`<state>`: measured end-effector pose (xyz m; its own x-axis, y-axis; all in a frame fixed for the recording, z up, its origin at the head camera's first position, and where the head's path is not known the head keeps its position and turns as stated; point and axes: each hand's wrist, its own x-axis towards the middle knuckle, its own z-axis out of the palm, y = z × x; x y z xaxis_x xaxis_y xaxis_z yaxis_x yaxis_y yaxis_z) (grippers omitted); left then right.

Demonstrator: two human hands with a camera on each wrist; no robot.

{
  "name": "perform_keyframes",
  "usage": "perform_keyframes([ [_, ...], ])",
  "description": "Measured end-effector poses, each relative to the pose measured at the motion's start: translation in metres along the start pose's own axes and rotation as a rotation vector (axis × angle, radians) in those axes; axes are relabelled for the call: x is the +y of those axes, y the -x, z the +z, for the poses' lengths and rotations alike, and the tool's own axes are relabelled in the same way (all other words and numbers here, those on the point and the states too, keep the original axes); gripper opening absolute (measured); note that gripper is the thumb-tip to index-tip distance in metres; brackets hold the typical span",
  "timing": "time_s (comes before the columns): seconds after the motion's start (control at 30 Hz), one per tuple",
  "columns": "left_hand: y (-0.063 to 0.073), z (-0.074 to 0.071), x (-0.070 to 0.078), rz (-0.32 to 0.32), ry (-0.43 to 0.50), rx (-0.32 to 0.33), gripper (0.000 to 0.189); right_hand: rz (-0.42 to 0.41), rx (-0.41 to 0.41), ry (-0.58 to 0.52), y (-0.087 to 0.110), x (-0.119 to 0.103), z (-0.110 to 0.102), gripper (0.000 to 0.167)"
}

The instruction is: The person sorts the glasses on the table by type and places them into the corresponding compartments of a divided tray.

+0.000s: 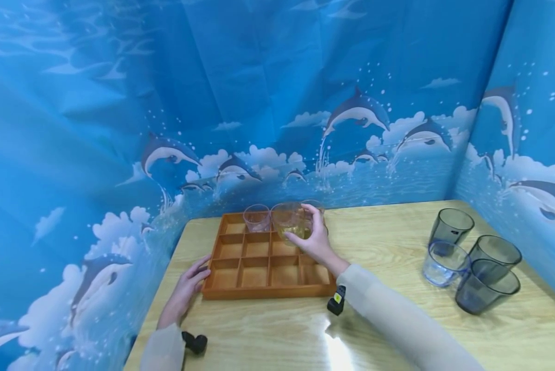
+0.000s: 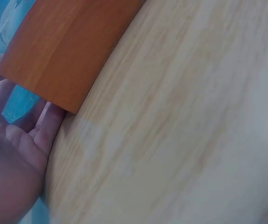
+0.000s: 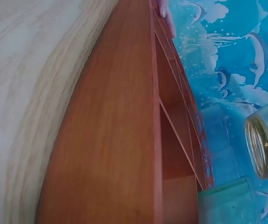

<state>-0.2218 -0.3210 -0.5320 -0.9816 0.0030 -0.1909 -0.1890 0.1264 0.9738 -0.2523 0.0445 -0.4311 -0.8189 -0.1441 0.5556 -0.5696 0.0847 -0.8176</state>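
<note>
A yellow-tinted clear glass [image 1: 290,224] is gripped between the thumb and fingers of my right hand [image 1: 315,241], over the back part of a divided wooden tray [image 1: 268,292]. In the right wrist view, the held glass [image 3: 264,142] is tilted, with a fingertip beside it. My left hand [image 1: 187,283] rests against the tray's left side, its fingers [image 2: 48,128] touching the wall near the front corner. A pale pink glass [image 1: 257,220] stands in a back-row compartment. Behind my right hand another glass is partly hidden.
On the table's right side stand a blue-rimmed clear glass [image 1: 439,268] and several dark grey glasses [image 1: 451,226]. A blue dolphin-print curtain [image 1: 277,103] hangs behind the wooden table [image 1: 379,237] and along its sides.
</note>
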Motion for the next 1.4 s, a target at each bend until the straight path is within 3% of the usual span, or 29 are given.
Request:
perform_keyframes([
  [0.8, -0.003, 0.003, -0.005, 0.018, 0.044, 0.012, 0.054, -0.022, -0.067, 0.1, -0.015, 0.02, 0.01, 0.063],
  [1.03, -0.002, 0.002, -0.003, 0.017, 0.051, -0.003, 0.054, -0.087, -0.099, 0.235, -0.016, 0.059, 0.006, 0.061],
  [1.4, -0.002, 0.003, 0.001, 0.0, 0.046, 0.016, 0.054, -0.184, -0.206, 0.426, -0.015, 0.065, 0.003, 0.042],
])
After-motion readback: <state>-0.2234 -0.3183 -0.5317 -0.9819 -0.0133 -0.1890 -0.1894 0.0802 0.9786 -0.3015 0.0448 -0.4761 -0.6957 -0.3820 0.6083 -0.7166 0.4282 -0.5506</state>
